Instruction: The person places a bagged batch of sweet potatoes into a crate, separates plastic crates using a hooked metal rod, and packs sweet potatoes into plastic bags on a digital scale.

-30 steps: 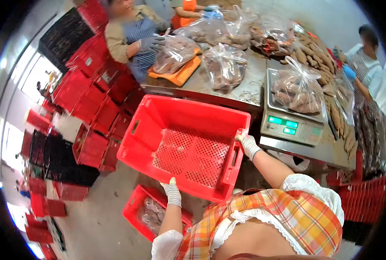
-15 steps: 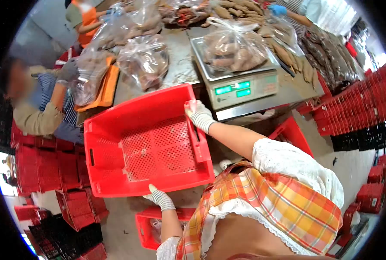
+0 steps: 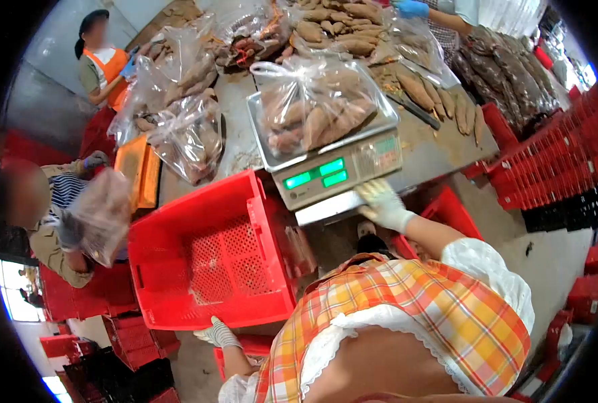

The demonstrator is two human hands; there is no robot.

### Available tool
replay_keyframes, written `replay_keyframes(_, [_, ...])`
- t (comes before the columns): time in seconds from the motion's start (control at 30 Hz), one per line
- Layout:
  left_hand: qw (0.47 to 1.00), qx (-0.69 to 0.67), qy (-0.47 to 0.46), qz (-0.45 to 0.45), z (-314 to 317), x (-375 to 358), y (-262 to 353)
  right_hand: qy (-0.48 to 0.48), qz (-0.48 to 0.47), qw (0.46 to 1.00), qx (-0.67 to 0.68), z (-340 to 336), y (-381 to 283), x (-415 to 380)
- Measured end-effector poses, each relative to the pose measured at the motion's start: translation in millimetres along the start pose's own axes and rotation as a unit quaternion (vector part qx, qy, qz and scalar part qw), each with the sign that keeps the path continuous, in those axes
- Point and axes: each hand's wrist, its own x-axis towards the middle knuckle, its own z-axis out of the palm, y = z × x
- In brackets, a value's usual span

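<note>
A red plastic crate (image 3: 208, 319) with a perforated bottom stands tilted at the left of the table edge, with nothing in it. My left hand (image 3: 217, 333), in a striped glove, grips its near side from below; the fingers under the crate are partly hidden. My gloved right hand (image 3: 385, 204) is off the crate, fingers stretched out, at the table's front edge just below the digital scale (image 3: 342, 176). On the scale's metal pan sits a knotted clear bag of brown tubers (image 3: 319, 111), which look like sweet potatoes.
Bagged tubers (image 3: 190, 138) and loose ones (image 3: 353, 27) lie on the metal table, beside a dark-handled knife (image 3: 413, 111). A co-worker (image 3: 64, 201) holds a bag at left; another person (image 3: 104, 67) stands behind. Red crates (image 3: 547, 161) are stacked at right. Another red crate (image 3: 450, 215) sits under the table.
My right hand has let go of the crate's right rim and moved right to the scale's front. The crate has shifted lower, still against my left hand. The co-worker's bag has moved down and left.
</note>
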Motion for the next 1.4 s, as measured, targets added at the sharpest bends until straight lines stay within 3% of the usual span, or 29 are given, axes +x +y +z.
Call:
replay_keyframes(0.03, [1.0,-0.009,0.013,-0.005,-2.1,-5.5,11.3,0.02,0.027,0.999,-0.013,-8.4,30.1,-15.3])
replay_keyframes(0.07, [0.996,0.061,0.032,0.062,-5.4,-10.3,25.3,0.001,0.067,0.998,-0.004,-23.3,59.2,-27.4])
replay_keyframes(0.1, [0.981,0.134,0.053,0.126,-10.2,-14.7,42.2,0.069,0.097,0.993,-0.003,-19.4,95.0,-46.9])
replay_keyframes(0.17, [0.945,-0.039,0.042,0.322,-10.3,-34.3,103.0,0.075,0.152,0.984,-0.052,-16.6,152.1,-78.0])
replay_keyframes(0.2, [0.903,-0.081,0.047,0.418,-19.1,-61.4,160.4,0.092,0.153,0.982,-0.055,-18.5,169.1,-87.0])
replay_keyframes(0.27, [0.838,-0.211,-0.067,0.499,-21.1,-122.6,267.8,0.072,0.148,0.986,-0.03,-16.7,186.2,-87.4])
replay_keyframes(0.3, [0.797,-0.191,-0.069,0.569,-18.3,-149.3,315.4,0.049,0.15,0.987,-0.01,-20.8,190.0,-84.7])
replay_keyframes(0.33, [0.729,-0.263,-0.134,0.618,-22.3,-183.7,362.2,0.041,0.142,0.989,0.014,-24.6,187.6,-77.6])
replay_keyframes(0.37, [0.689,-0.244,-0.092,0.676,-24.3,-215.6,397.3,0.059,0.125,0.99,0.025,-23.3,184.9,-70.1])
replay_keyframes(0.43, [0.648,-0.164,-0.099,0.737,-26.2,-257.6,458.8,0.098,0.1,0.99,0.029,-16.7,180.5,-55.2])
replay_keyframes(0.5, [0.637,-0.093,-0.026,0.764,-9.3,-270.2,495.1,0.072,0.127,0.989,0.03,-22.8,174.1,-42.9])
replay_keyframes(0.57, [0.564,0.074,-0.134,0.812,7.4,-253.4,525.5,0.07,0.13,0.989,0.026,-30.2,172.0,-39.0])
replay_keyframes(0.63, [0.567,0.04,-0.148,0.81,21.9,-250.0,530.9,0.086,0.125,0.988,0.018,-28.0,174.5,-38.8])
replay_keyframes(0.7, [0.537,0.065,-0.072,0.838,3.9,-253.4,528.2,0.094,0.132,0.987,0.011,-25.6,168.5,-43.2])
replay_keyframes(0.77, [0.527,0.038,-0.069,0.846,-4.1,-257.1,532.0,0.116,0.139,0.983,0.019,-29.9,165.4,-38.4])
replay_keyframes(0.83, [0.593,0.091,-0.101,0.793,-20.7,-267.4,534.5,0.107,0.156,0.982,0.017,-32.0,162.7,-38.3])
replay_keyframes(0.87, [0.588,0.0,-0.158,0.793,-13.6,-262.2,536.4,0.116,0.149,0.982,0.014,-30.5,163.0,-37.8])
replay_keyframes(0.9, [0.586,-0.004,-0.161,0.794,-6.0,-261.2,535.1,0.125,0.139,0.982,0.011,-29.8,163.8,-36.5])
replay_keyframes(0.97, [0.634,-0.154,-0.275,0.706,5.8,-260.7,530.0,0.117,0.142,0.983,0.014,-32.5,162.8,-36.9])
replay_keyframes(1.0, [0.654,-0.091,-0.302,0.687,20.1,-254.0,535.0,0.118,0.147,0.982,0.002,-32.4,164.0,-37.7])
replay_keyframes(1.03, [0.613,-0.141,-0.335,0.701,32.5,-248.1,533.5,0.119,0.145,0.982,-0.007,-31.5,163.9,-34.8])
replay_keyframes(1.07, [0.634,-0.091,-0.308,0.703,-0.2,-260.7,530.3,0.12,0.152,0.981,-0.001,-40.1,156.8,-31.9])
replay_keyframes(1.1, [0.584,-0.137,-0.406,0.689,-7.8,-258.8,531.4,0.113,0.153,0.982,-0.012,-39.8,155.9,-31.2])
replay_keyframes(1.13, [0.584,-0.043,-0.375,0.719,-17.6,-259.8,536.6,0.115,0.149,0.982,-0.007,-33.3,159.1,-32.3])
replay_keyframes(1.2, [0.51,-0.027,-0.324,0.796,0.1,-255.0,546.0,0.11,0.146,0.983,-0.025,-19.7,165.7,-34.8])
replay_keyframes(1.23, [0.519,0.086,-0.32,0.788,-11.0,-263.5,555.1,0.104,0.142,0.984,-0.027,-18.8,166.8,-34.3])
replay_keyframes(1.4, [0.468,0.044,-0.151,0.87,-4.9,-266.4,551.3,0.105,0.128,0.985,-0.037,-7.2,174.1,-35.3])
